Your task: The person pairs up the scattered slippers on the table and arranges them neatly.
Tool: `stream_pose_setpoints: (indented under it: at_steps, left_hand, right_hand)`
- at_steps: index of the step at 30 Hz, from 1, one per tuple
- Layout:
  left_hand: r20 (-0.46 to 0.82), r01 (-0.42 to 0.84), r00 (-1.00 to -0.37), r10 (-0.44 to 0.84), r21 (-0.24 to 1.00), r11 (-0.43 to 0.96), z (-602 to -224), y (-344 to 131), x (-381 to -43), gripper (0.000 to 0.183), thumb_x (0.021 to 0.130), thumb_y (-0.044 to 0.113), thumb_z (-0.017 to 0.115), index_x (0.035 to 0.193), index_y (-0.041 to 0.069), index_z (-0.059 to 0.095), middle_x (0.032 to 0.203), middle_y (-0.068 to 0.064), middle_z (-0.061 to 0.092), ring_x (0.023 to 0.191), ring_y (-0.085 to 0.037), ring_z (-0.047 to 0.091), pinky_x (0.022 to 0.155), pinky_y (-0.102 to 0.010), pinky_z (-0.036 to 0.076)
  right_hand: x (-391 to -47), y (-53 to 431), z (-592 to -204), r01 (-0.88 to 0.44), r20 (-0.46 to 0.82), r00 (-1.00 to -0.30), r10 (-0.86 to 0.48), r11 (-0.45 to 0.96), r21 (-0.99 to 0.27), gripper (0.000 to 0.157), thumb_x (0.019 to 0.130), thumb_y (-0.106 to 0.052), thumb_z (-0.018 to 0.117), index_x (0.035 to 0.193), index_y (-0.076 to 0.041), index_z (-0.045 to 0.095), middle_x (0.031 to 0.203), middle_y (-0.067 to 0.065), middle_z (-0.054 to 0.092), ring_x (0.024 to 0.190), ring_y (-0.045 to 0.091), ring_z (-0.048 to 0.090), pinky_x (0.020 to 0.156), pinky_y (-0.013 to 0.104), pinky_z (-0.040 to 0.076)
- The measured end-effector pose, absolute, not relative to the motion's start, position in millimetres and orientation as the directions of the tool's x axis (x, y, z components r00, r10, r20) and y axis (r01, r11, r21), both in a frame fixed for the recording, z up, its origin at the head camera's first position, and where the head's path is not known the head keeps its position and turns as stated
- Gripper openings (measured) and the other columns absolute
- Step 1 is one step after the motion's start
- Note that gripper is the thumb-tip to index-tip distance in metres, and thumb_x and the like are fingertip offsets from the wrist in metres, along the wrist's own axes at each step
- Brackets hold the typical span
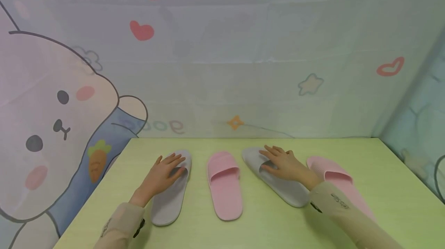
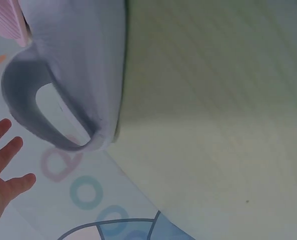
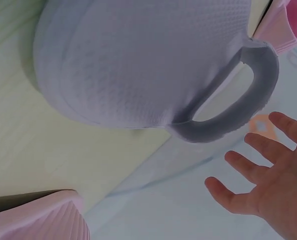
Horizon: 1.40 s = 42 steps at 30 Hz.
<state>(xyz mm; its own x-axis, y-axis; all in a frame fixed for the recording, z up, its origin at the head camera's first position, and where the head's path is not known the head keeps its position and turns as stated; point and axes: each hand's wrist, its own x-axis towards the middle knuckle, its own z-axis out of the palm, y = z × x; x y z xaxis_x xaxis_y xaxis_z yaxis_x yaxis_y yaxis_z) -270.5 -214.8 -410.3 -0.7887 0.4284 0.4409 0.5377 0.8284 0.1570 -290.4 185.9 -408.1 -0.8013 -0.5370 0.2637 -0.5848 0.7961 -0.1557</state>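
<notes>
My left hand hovers over the left grey slipper, fingers extended above its strap. In the left wrist view, the spread fingers are apart from the slipper's open toe, with a gap between. My right hand is above the other grey slipper, which lies angled, toe to the far left. In the right wrist view, the fingers spread near the slipper's strap and hold nothing. Part of each grey slipper's strap is hidden under a hand in the head view.
Between the grey slippers lies a pink slipper. Another pink slipper is at the right, partly covered by my right sleeve. All stand on a pale green table against a printed cloth.
</notes>
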Motion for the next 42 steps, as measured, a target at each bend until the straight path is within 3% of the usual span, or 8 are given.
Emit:
stream_pose_setpoints:
  at_steps: [11, 18, 30, 34, 42]
  left_hand:
    - [0.363, 0.494, -0.836, 0.413, 0.167, 0.854, -422, -217, -280, 0.040, 0.089, 0.032, 0.052, 0.123, 0.012, 0.054, 0.128, -0.013, 0.052, 0.122, -0.034, 0.044, 0.098, -0.062, 0.025]
    - [0.342, 0.483, -0.847, 0.407, 0.175, 0.858, -426, -217, -282, 0.042, 0.089, 0.033, 0.051, 0.126, 0.013, 0.052, 0.132, -0.014, 0.048, 0.123, -0.035, 0.042, 0.097, -0.064, 0.024]
    - [0.364, 0.496, -0.835, 0.412, 0.178, 0.850, -426, -216, -280, 0.041, 0.087, 0.033, 0.054, 0.123, 0.013, 0.055, 0.130, -0.015, 0.050, 0.120, -0.035, 0.045, 0.096, -0.064, 0.026]
    - [0.378, 0.506, -0.824, 0.421, 0.162, 0.847, -425, -217, -278, 0.038, 0.086, 0.033, 0.056, 0.120, 0.014, 0.058, 0.127, -0.015, 0.052, 0.118, -0.033, 0.048, 0.095, -0.064, 0.028]
    - [0.420, 0.534, -0.788, 0.451, 0.101, 0.839, -423, -217, -274, 0.035, 0.085, 0.031, 0.058, 0.113, 0.011, 0.062, 0.115, -0.010, 0.060, 0.106, -0.028, 0.055, 0.084, -0.057, 0.039]
  right_hand:
    - [-295, 180, -412, -0.547, 0.156, -0.837, -0.525, 0.817, -0.182, 0.055, 0.089, -0.041, 0.047, 0.137, -0.015, 0.035, 0.144, 0.014, 0.031, 0.125, 0.044, 0.033, 0.087, 0.066, 0.029]
    - [-297, 177, -413, -0.536, 0.124, -0.844, -0.522, 0.824, -0.181, 0.055, 0.090, -0.041, 0.045, 0.137, -0.015, 0.035, 0.142, 0.016, 0.033, 0.120, 0.041, 0.039, 0.085, 0.063, 0.032]
    - [-299, 176, -416, -0.531, 0.120, -0.847, -0.518, 0.835, -0.141, 0.052, 0.090, -0.043, 0.045, 0.134, -0.017, 0.040, 0.136, 0.015, 0.041, 0.104, 0.032, 0.045, 0.072, 0.048, 0.034]
    - [-298, 176, -414, -0.536, 0.133, -0.842, -0.522, 0.837, -0.110, 0.051, 0.089, -0.043, 0.046, 0.132, -0.017, 0.043, 0.129, 0.013, 0.047, 0.098, 0.033, 0.047, 0.070, 0.048, 0.035]
    - [-295, 174, -412, -0.526, 0.128, -0.848, -0.515, 0.848, -0.069, 0.055, 0.085, -0.052, 0.048, 0.129, -0.019, 0.047, 0.114, 0.009, 0.051, 0.085, 0.026, 0.045, 0.063, 0.038, 0.031]
